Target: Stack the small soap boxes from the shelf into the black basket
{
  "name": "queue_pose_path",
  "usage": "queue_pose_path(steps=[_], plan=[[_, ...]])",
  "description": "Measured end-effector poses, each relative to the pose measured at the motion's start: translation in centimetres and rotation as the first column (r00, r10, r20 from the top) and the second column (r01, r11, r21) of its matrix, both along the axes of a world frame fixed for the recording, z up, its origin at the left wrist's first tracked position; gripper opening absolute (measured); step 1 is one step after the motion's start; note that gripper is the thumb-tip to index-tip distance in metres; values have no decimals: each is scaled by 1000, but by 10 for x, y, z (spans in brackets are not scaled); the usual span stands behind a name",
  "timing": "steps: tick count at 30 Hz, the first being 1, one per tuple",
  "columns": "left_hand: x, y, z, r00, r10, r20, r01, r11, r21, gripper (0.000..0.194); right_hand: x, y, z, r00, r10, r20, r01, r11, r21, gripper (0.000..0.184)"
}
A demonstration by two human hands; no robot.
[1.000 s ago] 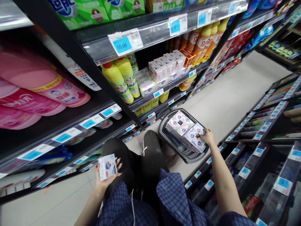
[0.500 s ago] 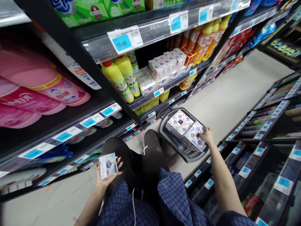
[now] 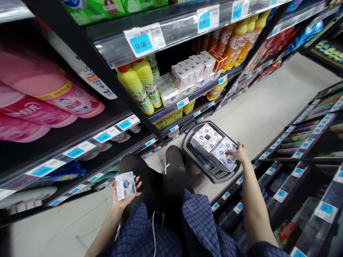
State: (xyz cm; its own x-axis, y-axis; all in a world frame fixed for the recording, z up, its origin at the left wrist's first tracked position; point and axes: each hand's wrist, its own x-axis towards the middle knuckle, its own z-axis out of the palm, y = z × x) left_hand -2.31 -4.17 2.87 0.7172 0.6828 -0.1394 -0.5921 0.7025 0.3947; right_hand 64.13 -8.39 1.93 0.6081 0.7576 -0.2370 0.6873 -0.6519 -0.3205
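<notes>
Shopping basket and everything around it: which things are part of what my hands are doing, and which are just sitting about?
In hand:
- blue-and-white soap box, in the left hand
- blue-and-white pack, at the right hand
- pink-and-white pack
- black basket, around both packs

Just about:
- yellow bottles
- LUX boxes
- pink bottles
- Colgate package

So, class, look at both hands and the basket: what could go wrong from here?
The small box is held up in just the left hand, so it might slip if that hand tilts.
The right hand is at the packs in the basket, so a push could shift them.
The basket is close to a knee, which might bump it.
</notes>
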Motion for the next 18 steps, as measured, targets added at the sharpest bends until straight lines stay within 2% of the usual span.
queue_pose_path(steps=[2, 4, 7, 9, 11, 13, 18], plan=[[0, 2, 1, 993, -46, 110, 43, 999, 27, 64, -10, -1, 14, 992, -123, 21, 124, 991, -53, 73], [1, 4, 2, 983, -61, 174, 63, 998, -6, 64, -33, 0, 26, 955, -289, 61, 294, 949, -114, 59], [1, 4, 5, 985, -52, 166, 69, 993, -100, 66, -86, 9, 32, 886, -416, 205, 451, 876, -171, 72], [1, 3, 5, 994, -45, 98, 57, 990, -130, 65, -120, 18, 29, 862, -428, 272, 481, 860, -172, 84], [-1, 2, 3, 1000, -22, 1, 22, 989, -146, 64, -141, 29, 25, 849, -451, 275, 504, 847, -169, 88], [-4, 0, 1, 997, 1, -80, -13, 988, -157, 64, -149, 37, 22, 832, -488, 262, 538, 826, -168, 88], [-8, -2, -2, 980, 56, -191, -89, 982, -168, 66, -143, 44, 20, 816, -523, 244, 568, 803, -180, 88]])
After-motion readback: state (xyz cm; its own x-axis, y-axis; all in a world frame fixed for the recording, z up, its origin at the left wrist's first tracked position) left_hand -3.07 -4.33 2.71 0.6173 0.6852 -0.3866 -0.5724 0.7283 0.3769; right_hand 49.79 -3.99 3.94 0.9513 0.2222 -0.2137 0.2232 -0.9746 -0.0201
